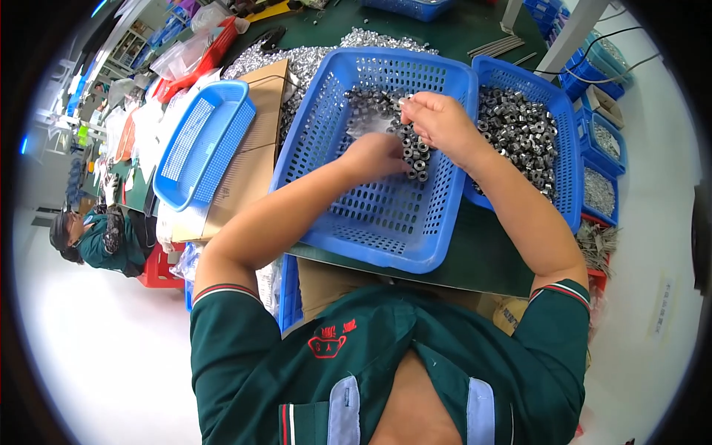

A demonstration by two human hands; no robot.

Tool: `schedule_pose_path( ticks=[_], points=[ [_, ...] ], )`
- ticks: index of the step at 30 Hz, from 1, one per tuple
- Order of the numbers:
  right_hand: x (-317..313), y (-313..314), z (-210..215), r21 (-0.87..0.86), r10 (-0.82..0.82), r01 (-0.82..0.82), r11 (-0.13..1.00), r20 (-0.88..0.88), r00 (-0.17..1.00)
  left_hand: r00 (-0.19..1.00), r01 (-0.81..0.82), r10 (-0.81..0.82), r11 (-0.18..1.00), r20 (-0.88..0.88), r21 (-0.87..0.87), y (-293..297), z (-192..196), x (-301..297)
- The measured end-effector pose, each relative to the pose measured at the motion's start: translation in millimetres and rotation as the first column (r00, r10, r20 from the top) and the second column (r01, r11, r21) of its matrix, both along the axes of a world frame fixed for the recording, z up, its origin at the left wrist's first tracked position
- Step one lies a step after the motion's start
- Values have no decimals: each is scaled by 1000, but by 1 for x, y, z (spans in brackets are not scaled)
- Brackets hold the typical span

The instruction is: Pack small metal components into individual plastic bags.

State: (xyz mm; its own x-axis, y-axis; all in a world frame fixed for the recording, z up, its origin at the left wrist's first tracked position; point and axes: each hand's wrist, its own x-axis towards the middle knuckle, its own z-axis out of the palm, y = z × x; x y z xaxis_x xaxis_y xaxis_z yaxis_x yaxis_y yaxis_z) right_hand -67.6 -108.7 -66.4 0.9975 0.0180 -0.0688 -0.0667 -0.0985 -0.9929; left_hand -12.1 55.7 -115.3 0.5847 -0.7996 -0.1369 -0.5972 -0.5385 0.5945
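Many metal collars [420, 165] lie in a perforated blue basket [363, 251], beside the left hand's [371, 156] curled fingers and below the right hand's [436, 122] nearly closed pinch; I cannot tell what either holds.

From far off I can see a small blue basket [228, 144] lying on a brown cardboard sheet [261, 126] at the left. Behind it, clear plastic bags [182, 59] sit by a red tray [213, 61]. Thin gray metal rods [498, 46] lie on the green bench [471, 22], near a white post [577, 33]. I see blue bins [614, 167] with shiny bits [599, 191] at the far right. Far left, a person [111, 241] in a dark cap and green shirt is above the white floor [126, 341].
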Motion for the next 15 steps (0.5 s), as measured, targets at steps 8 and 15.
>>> schedule_pose_path(
  ticks=[8, 15],
  points=[
    [-4, 3, 3, -113, 0, 9, 994, 76, 997, 633, -319, -228, 794, -739, -518, 24, 58, 20],
    [-5, 6, -2, -212, 17, 35, 977, 238, 971, 521, -403, -267, 760, -811, -509, 27, 47, 24]
  ],
)
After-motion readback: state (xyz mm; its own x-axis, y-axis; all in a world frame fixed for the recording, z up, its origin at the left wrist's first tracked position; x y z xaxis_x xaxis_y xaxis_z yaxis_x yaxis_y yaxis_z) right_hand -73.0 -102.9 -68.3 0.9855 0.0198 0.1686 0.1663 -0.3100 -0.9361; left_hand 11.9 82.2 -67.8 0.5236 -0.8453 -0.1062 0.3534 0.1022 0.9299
